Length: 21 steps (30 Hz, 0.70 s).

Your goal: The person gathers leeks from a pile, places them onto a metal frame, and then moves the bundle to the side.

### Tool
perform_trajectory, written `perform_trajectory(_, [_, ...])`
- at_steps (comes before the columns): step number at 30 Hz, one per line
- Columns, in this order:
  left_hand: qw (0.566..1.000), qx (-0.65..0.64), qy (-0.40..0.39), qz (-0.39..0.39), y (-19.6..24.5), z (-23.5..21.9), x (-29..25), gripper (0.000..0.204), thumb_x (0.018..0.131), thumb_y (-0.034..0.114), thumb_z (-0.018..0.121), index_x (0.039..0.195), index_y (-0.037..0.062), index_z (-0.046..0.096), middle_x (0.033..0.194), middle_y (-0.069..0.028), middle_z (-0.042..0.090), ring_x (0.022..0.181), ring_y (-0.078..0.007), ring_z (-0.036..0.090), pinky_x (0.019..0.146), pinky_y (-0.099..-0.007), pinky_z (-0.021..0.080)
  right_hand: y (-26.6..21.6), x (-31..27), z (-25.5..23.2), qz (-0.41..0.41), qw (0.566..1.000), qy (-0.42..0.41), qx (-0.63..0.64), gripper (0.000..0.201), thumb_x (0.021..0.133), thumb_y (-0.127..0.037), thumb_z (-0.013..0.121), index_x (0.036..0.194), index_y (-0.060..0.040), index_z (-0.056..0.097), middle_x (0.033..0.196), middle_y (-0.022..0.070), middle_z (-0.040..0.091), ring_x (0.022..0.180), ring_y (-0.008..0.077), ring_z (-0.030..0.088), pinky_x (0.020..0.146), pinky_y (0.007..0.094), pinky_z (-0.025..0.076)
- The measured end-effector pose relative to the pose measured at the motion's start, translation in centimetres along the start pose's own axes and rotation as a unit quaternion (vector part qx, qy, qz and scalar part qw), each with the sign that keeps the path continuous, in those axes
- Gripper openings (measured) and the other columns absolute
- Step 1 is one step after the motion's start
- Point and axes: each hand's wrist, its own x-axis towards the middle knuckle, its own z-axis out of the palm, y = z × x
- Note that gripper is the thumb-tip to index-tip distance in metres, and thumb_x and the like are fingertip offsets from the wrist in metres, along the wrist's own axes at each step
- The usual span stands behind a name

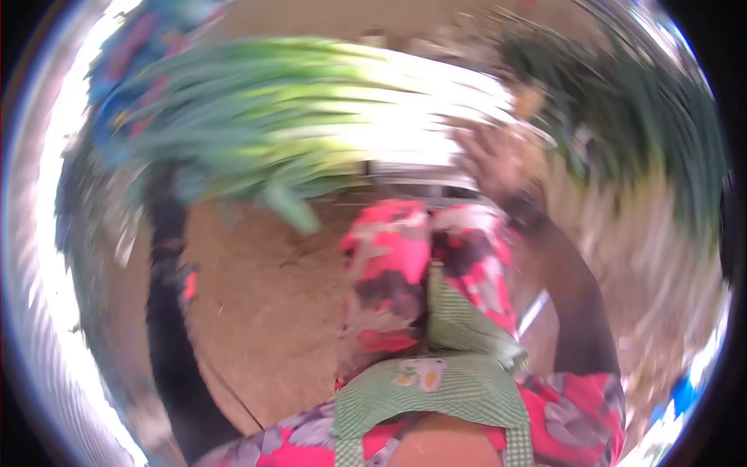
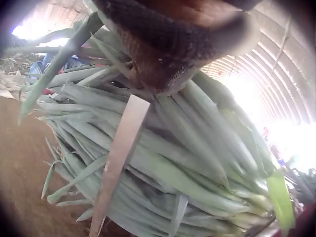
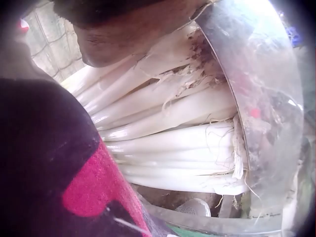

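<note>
A thick bundle of long green onions lies crosswise over my knees' far side, leaves left and white stalks right. My left hand, dark and blurred, is at the leaf end, partly hidden by leaves. In the left wrist view that hand overlaps the leaves; its fingers are hidden, so I cannot tell whether they grip. A flat brownish strip crosses in front. My right hand rests on the white stalks with fingers spread. Closer up, the right hand lies over the stalks, near the roots.
A curved, shiny plate stands against the root ends. More onions are heaped on the right. Brown ground shows beside my patterned trousers and green checked apron. Blue patterned cloth is at the far left.
</note>
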Motion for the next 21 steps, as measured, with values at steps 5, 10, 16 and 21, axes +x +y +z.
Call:
perform_trajectory(5, [0.99,0.006,-0.14,0.016,-2.0,5.0,5.6,0.046,0.08,0.028,0.065,0.121,0.0082,0.061,0.12,-0.0164,0.062,0.11,-0.0326,0.059,0.096,-0.042,0.044,0.4,0.1,-1.7,-0.002,0.999,-0.033,-0.007,0.051,0.091,-0.051,0.047,0.137,-0.0294,0.05,0.129,0.0144,0.048,0.113,0.0368,0.043,0.1,0.0544,0.032])
perform_trajectory(10, [0.98,0.012,-0.191,-0.049,-4.4,4.1,4.9,0.044,0.08,0.029,0.066,0.118,0.0064,0.062,0.117,-0.0161,0.063,0.109,-0.0311,0.06,0.096,-0.0406,0.044,-0.4,0.9,-2.5,-0.044,0.999,0.011,-0.014,0.052,0.09,-0.049,0.048,0.134,-0.0212,0.052,0.126,0.0115,0.048,0.113,0.032,0.044,0.098,0.0489,0.033])
perform_trajectory(16, [0.973,-0.064,0.004,-0.222,-5.8,-3.8,2.3,0.044,0.079,0.029,0.067,0.116,0.0046,0.063,0.115,-0.0159,0.064,0.109,-0.0298,0.06,0.097,-0.0399,0.043,-0.9,0.5,-2.0,-0.027,0.999,0.014,-0.029,0.051,0.09,-0.046,0.051,0.135,-0.022,0.051,0.13,0.011,0.046,0.114,0.0309,0.043,0.101,0.0479,0.031])
perform_trajectory(21, [0.911,-0.14,0.182,-0.342,-4.3,-8.6,0.2,0.044,0.078,0.028,0.068,0.114,0.0031,0.063,0.114,-0.0157,0.065,0.108,-0.0288,0.061,0.098,-0.0393,0.043,-1.1,0.9,-1.7,-0.021,1.0,0.006,-0.012,0.052,0.091,-0.046,0.051,0.137,-0.0222,0.049,0.13,0.0106,0.046,0.113,0.0308,0.043,0.101,0.0478,0.031])
